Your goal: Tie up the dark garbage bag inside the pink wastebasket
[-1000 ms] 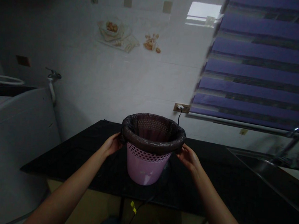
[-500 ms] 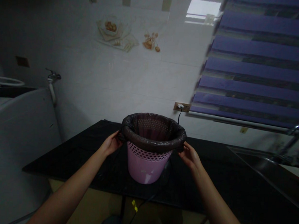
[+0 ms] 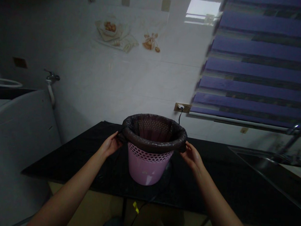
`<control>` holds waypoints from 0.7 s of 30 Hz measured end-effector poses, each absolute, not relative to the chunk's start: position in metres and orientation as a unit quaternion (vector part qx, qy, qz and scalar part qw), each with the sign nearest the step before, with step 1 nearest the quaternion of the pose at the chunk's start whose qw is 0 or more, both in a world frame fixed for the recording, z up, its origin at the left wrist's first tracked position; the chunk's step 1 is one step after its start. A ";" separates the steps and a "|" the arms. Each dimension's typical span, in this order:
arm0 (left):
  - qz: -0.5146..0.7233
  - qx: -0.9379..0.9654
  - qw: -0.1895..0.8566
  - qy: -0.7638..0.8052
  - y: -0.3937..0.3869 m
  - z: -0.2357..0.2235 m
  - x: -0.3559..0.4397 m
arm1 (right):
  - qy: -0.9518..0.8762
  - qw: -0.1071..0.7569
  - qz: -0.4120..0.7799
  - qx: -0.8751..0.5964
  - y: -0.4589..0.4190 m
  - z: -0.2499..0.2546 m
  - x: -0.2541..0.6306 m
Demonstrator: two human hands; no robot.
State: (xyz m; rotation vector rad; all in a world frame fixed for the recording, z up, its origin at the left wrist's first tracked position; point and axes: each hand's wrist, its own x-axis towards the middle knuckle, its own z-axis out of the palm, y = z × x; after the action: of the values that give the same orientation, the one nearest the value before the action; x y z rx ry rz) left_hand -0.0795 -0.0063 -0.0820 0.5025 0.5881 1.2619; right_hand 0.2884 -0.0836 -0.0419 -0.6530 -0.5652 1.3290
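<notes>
A pink trash bin with a band of holes under its rim stands upright on the black countertop. Lining it is a dark garbage bag, its edge folded outward over the rim all round. On the left side of the rim, my left hand pinches the bag's edge between thumb and fingers. My right hand grips the bag's edge on the opposite side. Through the bag, the far inner wall's holes show faintly. Both hands' fingertips are partly hidden by the bag.
At the right, a sink with a metal faucet is set in the counter. A grey-white appliance stands left, near a wall tap. A plug with a black cord sits in the wall socket; purple striped blinds hang at right.
Almost nothing differs. My left hand has drawn very slightly outward to the left with the bag's edge, and the view has shifted a little.
</notes>
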 end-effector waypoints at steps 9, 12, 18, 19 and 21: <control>0.589 0.220 0.733 0.259 -0.007 -0.077 -0.082 | -0.218 0.710 0.600 -0.296 -0.084 -0.037 0.288; 0.590 0.221 0.735 0.251 -0.007 -0.077 -0.083 | -0.225 0.710 0.597 -0.300 -0.083 -0.038 0.288; 0.604 0.213 0.731 0.236 -0.010 -0.070 -0.084 | -0.220 0.713 0.590 -0.309 -0.083 -0.032 0.286; 0.606 0.213 0.730 0.234 -0.011 -0.068 -0.084 | -0.216 0.715 0.589 -0.311 -0.083 -0.030 0.286; 0.607 0.213 0.730 0.230 -0.013 -0.065 -0.084 | -0.211 0.718 0.584 -0.313 -0.084 -0.028 0.285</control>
State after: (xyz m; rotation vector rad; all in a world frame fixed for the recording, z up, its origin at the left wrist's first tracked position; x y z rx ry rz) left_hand -0.0841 -0.0132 -0.0645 0.4687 0.5069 1.3360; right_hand 0.2849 -0.0838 -0.0275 -0.6931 -0.4673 1.2921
